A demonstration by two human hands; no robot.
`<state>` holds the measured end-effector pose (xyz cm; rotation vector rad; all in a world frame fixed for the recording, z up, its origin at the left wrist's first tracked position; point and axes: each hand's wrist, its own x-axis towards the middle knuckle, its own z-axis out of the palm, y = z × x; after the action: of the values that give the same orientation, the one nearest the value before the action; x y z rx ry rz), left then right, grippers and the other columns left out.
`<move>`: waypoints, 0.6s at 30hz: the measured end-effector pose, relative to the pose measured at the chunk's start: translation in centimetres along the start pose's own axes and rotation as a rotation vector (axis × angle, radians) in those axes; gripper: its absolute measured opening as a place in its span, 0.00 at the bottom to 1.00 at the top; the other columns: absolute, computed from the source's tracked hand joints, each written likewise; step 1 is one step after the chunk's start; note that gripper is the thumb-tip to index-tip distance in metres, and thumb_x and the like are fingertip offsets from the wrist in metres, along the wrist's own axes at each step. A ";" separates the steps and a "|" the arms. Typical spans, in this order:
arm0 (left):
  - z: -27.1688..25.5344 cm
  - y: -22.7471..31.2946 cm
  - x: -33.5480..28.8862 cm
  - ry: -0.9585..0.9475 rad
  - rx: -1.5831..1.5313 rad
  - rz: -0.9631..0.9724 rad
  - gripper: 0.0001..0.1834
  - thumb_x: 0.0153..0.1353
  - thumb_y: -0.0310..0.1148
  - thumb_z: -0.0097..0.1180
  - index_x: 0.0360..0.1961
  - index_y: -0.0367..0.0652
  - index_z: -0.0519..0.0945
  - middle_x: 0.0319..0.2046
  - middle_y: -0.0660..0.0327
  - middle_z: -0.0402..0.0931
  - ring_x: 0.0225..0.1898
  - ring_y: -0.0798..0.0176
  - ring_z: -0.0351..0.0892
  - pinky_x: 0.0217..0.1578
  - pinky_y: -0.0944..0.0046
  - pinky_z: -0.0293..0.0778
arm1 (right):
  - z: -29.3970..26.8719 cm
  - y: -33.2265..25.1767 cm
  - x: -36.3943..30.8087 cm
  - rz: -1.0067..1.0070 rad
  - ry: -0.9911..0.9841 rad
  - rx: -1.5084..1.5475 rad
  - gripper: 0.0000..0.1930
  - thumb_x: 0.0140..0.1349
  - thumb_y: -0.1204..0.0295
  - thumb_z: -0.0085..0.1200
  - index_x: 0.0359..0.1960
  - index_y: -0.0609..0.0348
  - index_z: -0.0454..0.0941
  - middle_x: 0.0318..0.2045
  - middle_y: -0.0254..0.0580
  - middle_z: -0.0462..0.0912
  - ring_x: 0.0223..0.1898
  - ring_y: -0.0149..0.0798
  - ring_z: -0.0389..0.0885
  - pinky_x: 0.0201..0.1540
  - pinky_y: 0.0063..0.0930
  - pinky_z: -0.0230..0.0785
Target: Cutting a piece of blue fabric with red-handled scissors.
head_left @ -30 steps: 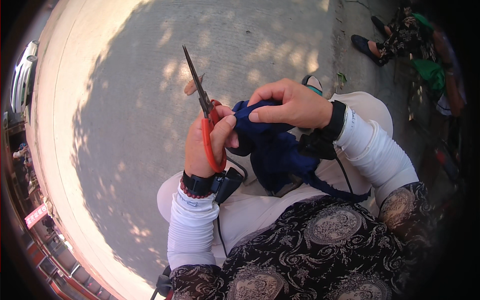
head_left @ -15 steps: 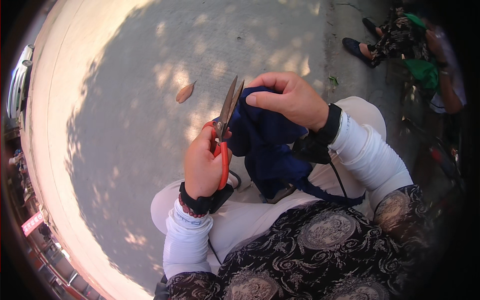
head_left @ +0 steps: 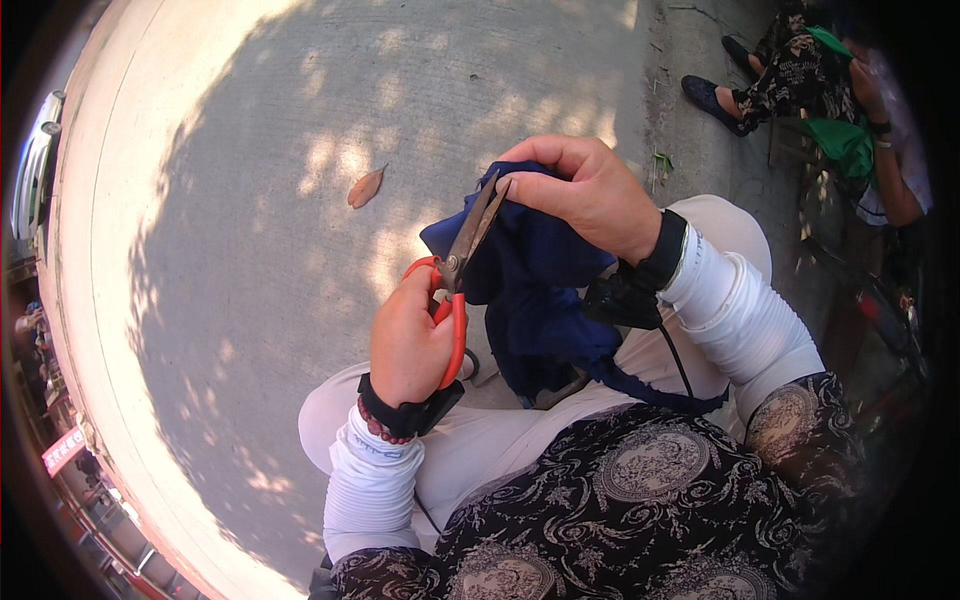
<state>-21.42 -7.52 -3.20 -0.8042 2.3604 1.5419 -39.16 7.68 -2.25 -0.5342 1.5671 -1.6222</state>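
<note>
At centre frame I see the left grip (head_left: 410, 340) closed on red-handled scissors (head_left: 454, 268), some fingers hidden, and the right grip (head_left: 597, 200) pinching navy cloth (head_left: 545, 245) — whether the blades (head_left: 469, 232) touch it, I can't tell.

Navy cloth (head_left: 540, 250), red scissor handles (head_left: 458, 345), patterned top (head_left: 655, 468)

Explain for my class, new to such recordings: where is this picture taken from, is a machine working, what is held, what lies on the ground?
No machine works here: a person does, bare-handed. A fisheye camera worn on the head looks down, so straight edges bend. The left hand holds red-handled scissors, blades parted, in front of dark blue cloth. The right hand pinches that cloth, near the blade tips. On the grey ground lies a brown leaf.
</note>
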 end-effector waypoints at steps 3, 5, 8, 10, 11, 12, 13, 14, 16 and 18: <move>0.3 -0.3 0.2 0.046 -0.014 0.098 0.09 0.55 0.25 0.57 0.38 0.36 0.75 0.26 0.52 0.75 0.26 0.56 0.76 0.29 0.62 0.71 | -0.2 0.1 0.1 0.006 -0.008 -0.012 0.10 0.63 0.75 0.55 0.44 0.65 0.79 0.37 0.34 0.83 0.39 0.24 0.79 0.47 0.18 0.71; 0.3 -0.3 0.3 0.050 0.015 0.086 0.09 0.55 0.25 0.56 0.38 0.36 0.75 0.26 0.51 0.75 0.26 0.54 0.76 0.30 0.61 0.71 | -0.3 0.1 0.2 0.004 -0.008 -0.019 0.10 0.63 0.75 0.54 0.44 0.65 0.79 0.37 0.34 0.83 0.39 0.24 0.79 0.46 0.18 0.72; 0.3 -0.5 0.4 0.050 0.031 0.109 0.10 0.55 0.26 0.56 0.38 0.37 0.75 0.26 0.51 0.75 0.27 0.52 0.76 0.30 0.61 0.71 | -0.2 0.2 0.2 -0.021 0.013 -0.026 0.11 0.61 0.74 0.55 0.43 0.65 0.80 0.35 0.33 0.82 0.36 0.23 0.78 0.42 0.17 0.71; 0.3 -0.6 0.5 0.053 0.029 0.110 0.10 0.55 0.26 0.56 0.38 0.37 0.75 0.26 0.51 0.75 0.27 0.51 0.76 0.30 0.60 0.71 | -0.2 0.2 0.3 -0.022 0.014 -0.031 0.10 0.61 0.73 0.55 0.43 0.65 0.80 0.34 0.32 0.82 0.36 0.23 0.78 0.41 0.17 0.71; 0.3 -0.7 0.5 0.056 0.029 0.110 0.10 0.55 0.26 0.56 0.38 0.36 0.75 0.27 0.50 0.75 0.27 0.51 0.77 0.30 0.60 0.71 | -0.2 0.2 0.3 -0.022 0.014 -0.031 0.10 0.61 0.73 0.55 0.43 0.65 0.80 0.34 0.32 0.82 0.36 0.23 0.78 0.41 0.17 0.71; 0.3 -0.7 0.5 0.056 0.029 0.110 0.10 0.55 0.26 0.56 0.38 0.36 0.75 0.27 0.50 0.75 0.27 0.51 0.77 0.30 0.60 0.71 | -0.2 0.1 0.3 -0.022 0.020 -0.038 0.10 0.61 0.73 0.55 0.43 0.65 0.80 0.34 0.32 0.82 0.35 0.23 0.78 0.41 0.17 0.71; 0.3 -0.6 0.5 0.055 0.024 0.104 0.10 0.55 0.26 0.57 0.38 0.36 0.75 0.26 0.50 0.75 0.27 0.51 0.77 0.30 0.60 0.71 | -0.2 0.1 0.3 -0.022 0.025 -0.046 0.10 0.61 0.73 0.55 0.42 0.65 0.80 0.34 0.32 0.82 0.35 0.23 0.78 0.41 0.17 0.71; 0.3 -0.5 0.5 0.055 0.019 0.097 0.10 0.55 0.27 0.57 0.38 0.37 0.75 0.26 0.50 0.75 0.27 0.51 0.77 0.30 0.60 0.71 | -0.2 0.1 0.3 -0.022 0.024 -0.046 0.10 0.61 0.73 0.55 0.42 0.65 0.80 0.34 0.32 0.82 0.35 0.23 0.78 0.41 0.17 0.71; 0.0 -0.1 0.4 0.021 0.031 0.050 0.11 0.54 0.24 0.54 0.41 0.36 0.76 0.31 0.54 0.77 0.30 0.60 0.77 0.33 0.65 0.72 | -0.1 0.2 0.3 -0.064 0.026 -0.102 0.10 0.61 0.73 0.55 0.42 0.65 0.80 0.33 0.32 0.83 0.34 0.23 0.78 0.39 0.17 0.71; -0.1 0.0 0.5 -0.017 0.043 0.005 0.14 0.53 0.21 0.52 0.43 0.35 0.77 0.35 0.59 0.79 0.33 0.69 0.77 0.37 0.70 0.72 | -0.2 0.2 0.3 -0.077 0.035 -0.142 0.10 0.61 0.73 0.55 0.42 0.65 0.80 0.33 0.32 0.83 0.34 0.23 0.78 0.39 0.17 0.71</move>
<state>-21.80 -7.75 -3.42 -0.7742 2.3763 1.4890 -39.45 7.54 -2.54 -0.6520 1.7153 -1.5929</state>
